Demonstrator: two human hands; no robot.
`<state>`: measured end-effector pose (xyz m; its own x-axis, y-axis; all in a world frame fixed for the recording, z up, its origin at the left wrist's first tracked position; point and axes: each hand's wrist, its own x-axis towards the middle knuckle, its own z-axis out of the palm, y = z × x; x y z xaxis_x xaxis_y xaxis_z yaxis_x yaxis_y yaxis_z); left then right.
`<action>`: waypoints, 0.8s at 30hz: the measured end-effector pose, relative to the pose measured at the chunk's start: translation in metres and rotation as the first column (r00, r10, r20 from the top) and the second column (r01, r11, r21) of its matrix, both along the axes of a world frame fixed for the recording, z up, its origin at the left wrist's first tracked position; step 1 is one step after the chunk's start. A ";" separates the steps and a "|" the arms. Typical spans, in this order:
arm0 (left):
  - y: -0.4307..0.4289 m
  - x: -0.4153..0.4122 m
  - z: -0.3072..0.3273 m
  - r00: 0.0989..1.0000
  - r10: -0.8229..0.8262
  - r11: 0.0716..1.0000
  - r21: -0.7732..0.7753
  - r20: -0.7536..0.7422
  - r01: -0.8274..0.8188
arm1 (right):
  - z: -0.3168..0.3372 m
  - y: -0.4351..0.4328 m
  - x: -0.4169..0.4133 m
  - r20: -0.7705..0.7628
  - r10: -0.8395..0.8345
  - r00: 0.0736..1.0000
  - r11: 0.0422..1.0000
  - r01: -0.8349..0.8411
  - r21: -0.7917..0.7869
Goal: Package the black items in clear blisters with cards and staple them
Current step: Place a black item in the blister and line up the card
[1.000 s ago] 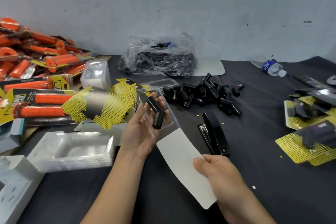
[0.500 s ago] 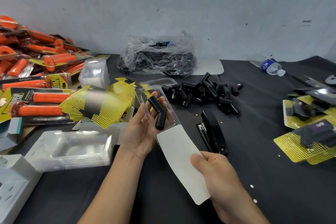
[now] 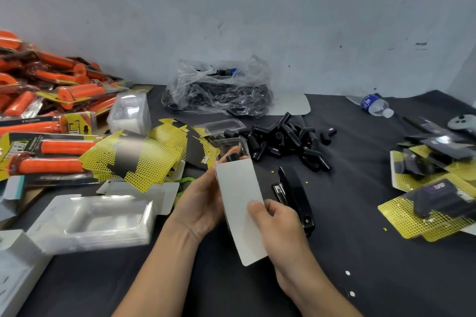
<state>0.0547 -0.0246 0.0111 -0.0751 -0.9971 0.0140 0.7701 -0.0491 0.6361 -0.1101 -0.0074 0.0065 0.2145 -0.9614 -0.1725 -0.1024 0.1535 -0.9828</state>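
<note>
My left hand (image 3: 203, 201) cradles a clear blister (image 3: 231, 145) with black items (image 3: 231, 156) in it. My right hand (image 3: 279, 224) pinches a card (image 3: 240, 203), its blank white back up, and holds it over the blister so most of the blister is hidden. A black stapler (image 3: 295, 197) lies on the dark table just right of my hands. A pile of loose black items (image 3: 286, 140) sits beyond it. Yellow-and-black printed cards (image 3: 144, 154) lie fanned out to the left.
Stacked clear blisters (image 3: 95, 221) sit at the near left, and a smaller stack (image 3: 130, 116) stands further back. Orange packaged grips (image 3: 46, 116) fill the far left. A plastic bag of black parts (image 3: 219, 90), a water bottle (image 3: 374, 105) and finished yellow packs (image 3: 432, 188) lie beyond and right.
My right hand has slid the white card up and forward over the blister in my left hand. The card now covers most of the blister and its black items.
</note>
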 end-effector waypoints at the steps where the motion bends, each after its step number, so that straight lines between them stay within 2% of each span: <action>1: 0.000 0.000 0.000 1.000 0.020 1.000 0.016 0.014 -0.020 | 0.001 -0.002 0.001 0.000 -0.001 1.000 1.000 0.001 0.001; 7: 0.000 -0.006 0.002 0.992 -0.007 0.992 0.123 0.123 -0.008 | 0.002 -0.018 0.007 0.030 -0.093 0.995 0.995 0.092 0.034; 10: 0.001 -0.008 0.002 0.983 -0.011 0.992 0.126 0.184 -0.013 | 0.006 -0.021 0.009 0.015 -0.150 0.989 0.988 0.150 0.021; 14: 0.002 -0.004 0.001 0.989 -0.020 0.994 0.109 0.149 0.004 | 0.008 -0.016 0.012 -0.032 -0.180 0.983 0.983 0.181 0.021; 17: -0.001 -0.002 0.004 0.992 -0.007 0.999 0.034 0.126 0.003 | 0.010 -0.009 0.010 -0.088 -0.199 0.976 0.979 0.194 -0.054; 19: -0.003 0.001 0.006 0.988 0.082 0.996 -0.031 0.130 -0.079 | 0.008 -0.005 0.008 -0.202 -0.187 0.961 0.976 0.159 -0.150; 21: -0.005 0.003 0.005 0.956 0.193 0.981 -0.030 0.221 -0.191 | 0.005 -0.002 0.006 -0.296 -0.174 0.939 0.965 0.103 -0.239; 24: -0.007 0.002 -0.002 0.875 0.347 0.924 0.038 0.337 -0.381 | 0.003 -0.001 0.001 -0.273 -0.066 0.960 0.970 -0.003 -0.245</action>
